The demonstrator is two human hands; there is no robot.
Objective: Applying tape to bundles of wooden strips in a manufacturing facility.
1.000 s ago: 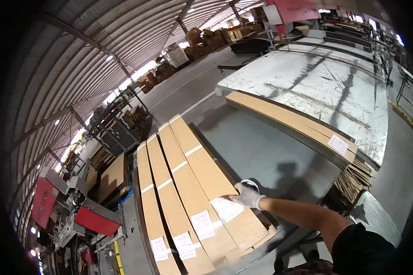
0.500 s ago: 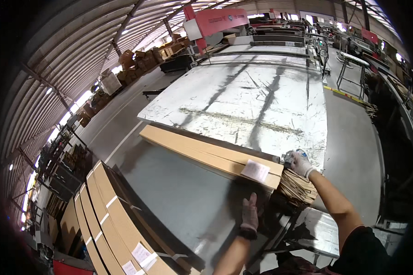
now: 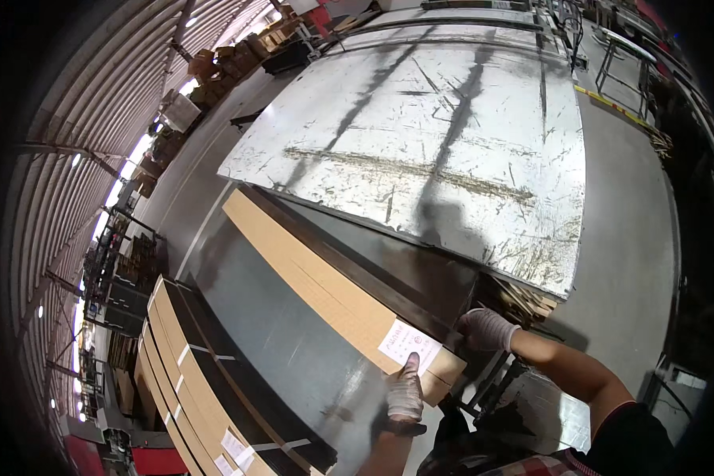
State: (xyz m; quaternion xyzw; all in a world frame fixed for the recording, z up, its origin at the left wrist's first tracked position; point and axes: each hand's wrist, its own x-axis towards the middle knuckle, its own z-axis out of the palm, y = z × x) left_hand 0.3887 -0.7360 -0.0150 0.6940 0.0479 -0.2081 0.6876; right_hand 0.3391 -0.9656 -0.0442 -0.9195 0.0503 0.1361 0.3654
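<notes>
A long bundle of flat brown cardboard [image 3: 309, 278] lies slantwise on a grey metal surface, its dark side facing the white table. A white printed label [image 3: 410, 346] sits on its near right end. My left hand [image 3: 404, 394], in a pale glove, grips that end from the near side, thumb on the label's lower edge. My right hand [image 3: 490, 329], also gloved, is closed beside the far corner of the same end. Its fingertips are partly hidden against the dark side, and what they hold cannot be made out.
A large scuffed white table [image 3: 420, 135] stands beyond the bundle. Strapped cardboard bundles [image 3: 206, 389] lie at the lower left. Under the table's near right corner are stacked cardboard sheets [image 3: 523, 297]. A metal stand [image 3: 543, 401] is by my right arm.
My left hand has come onto the labelled end. My right hand has left the table's corner and dropped beside the bundle. The bundle has turned, and its gap from the table is wider.
</notes>
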